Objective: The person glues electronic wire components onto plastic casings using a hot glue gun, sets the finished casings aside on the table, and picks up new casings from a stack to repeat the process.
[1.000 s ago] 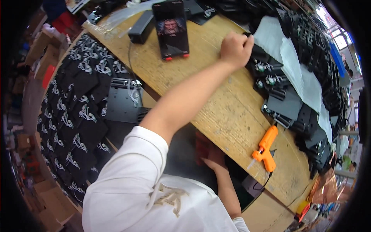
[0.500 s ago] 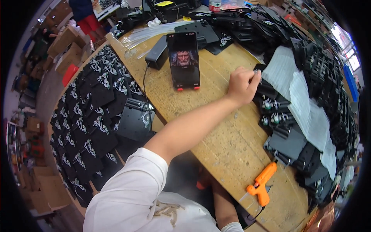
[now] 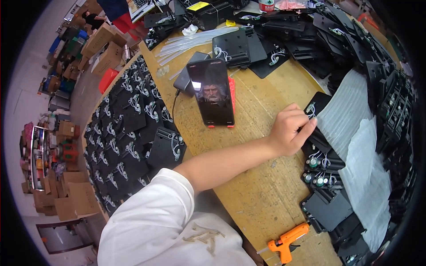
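Note:
My left arm, in a white sleeve, reaches across the wooden workbench toward the right. At its end my left hand (image 3: 293, 129) is closed, fingers curled and thumb along their side; whatever is inside the curl is hidden. Right beside the thumb lies a black plastic part (image 3: 318, 138) from the pile, with wires and small boards on the parts around it. Whether the hand touches that part, I cannot tell. Left of the hand a smartphone (image 3: 212, 94) leans upright on a red stand (image 3: 232, 95), its screen lit with a picture. My right hand is out of view.
An orange glue gun (image 3: 288, 239) lies near the bench's front edge. White foam sheeting (image 3: 350, 119) drapes over black parts at right. Black panels with wires (image 3: 128, 133) cover a surface at left. Clear glue sticks (image 3: 191, 42) and a power adapter (image 3: 184, 82) sit behind the phone.
The whole view has shifted, so bench items appear lower. My right forearm, seen at the lower edge before, has left the picture. My left hand stays closed beside the black parts.

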A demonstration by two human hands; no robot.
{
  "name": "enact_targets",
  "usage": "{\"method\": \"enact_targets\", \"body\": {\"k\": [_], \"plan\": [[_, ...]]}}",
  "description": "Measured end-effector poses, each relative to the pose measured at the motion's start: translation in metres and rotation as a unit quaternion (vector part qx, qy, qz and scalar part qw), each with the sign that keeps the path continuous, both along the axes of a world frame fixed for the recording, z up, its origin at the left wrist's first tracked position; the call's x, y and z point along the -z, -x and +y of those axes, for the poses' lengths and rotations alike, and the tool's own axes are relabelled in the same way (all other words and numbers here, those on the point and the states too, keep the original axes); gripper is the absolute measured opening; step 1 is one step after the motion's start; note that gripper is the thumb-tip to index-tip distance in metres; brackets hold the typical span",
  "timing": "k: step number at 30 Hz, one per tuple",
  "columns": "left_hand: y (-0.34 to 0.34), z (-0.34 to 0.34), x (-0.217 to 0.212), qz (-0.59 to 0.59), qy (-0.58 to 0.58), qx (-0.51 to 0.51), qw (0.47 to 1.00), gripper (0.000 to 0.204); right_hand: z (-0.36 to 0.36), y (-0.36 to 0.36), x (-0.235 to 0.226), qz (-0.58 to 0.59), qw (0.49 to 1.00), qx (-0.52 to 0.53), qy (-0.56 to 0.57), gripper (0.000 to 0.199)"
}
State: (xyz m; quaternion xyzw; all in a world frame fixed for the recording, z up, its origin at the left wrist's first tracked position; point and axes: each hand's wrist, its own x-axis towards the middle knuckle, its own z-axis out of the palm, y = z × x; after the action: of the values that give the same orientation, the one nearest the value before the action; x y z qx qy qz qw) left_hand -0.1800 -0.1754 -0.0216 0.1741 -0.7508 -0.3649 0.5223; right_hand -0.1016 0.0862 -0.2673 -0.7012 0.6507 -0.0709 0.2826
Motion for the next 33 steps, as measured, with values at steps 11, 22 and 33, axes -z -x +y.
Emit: {"method": "enact_targets", "body": {"k": [11, 22, 33], "plan": [[0.006, 0.004, 0.012, 0.042, 0.115, -0.027, 0.992, 0.039, 0.115, -0.028, -0.031, -0.04, 0.949, 0.311, -0.012, 0.037], [0.006, -0.002, 0.02, -0.011, 0.046, -0.07, 0.996, 0.044, 0.182, -0.047, -0.232, 0.022, 0.754, 0.452, 0.476, 0.006], [0.015, -0.008, 0.014, -0.003, 0.109, -0.089, 0.99, 0.043, 0.164, 0.058, -0.243, 0.187, 0.729, 0.53, 0.391, 0.012]]}}
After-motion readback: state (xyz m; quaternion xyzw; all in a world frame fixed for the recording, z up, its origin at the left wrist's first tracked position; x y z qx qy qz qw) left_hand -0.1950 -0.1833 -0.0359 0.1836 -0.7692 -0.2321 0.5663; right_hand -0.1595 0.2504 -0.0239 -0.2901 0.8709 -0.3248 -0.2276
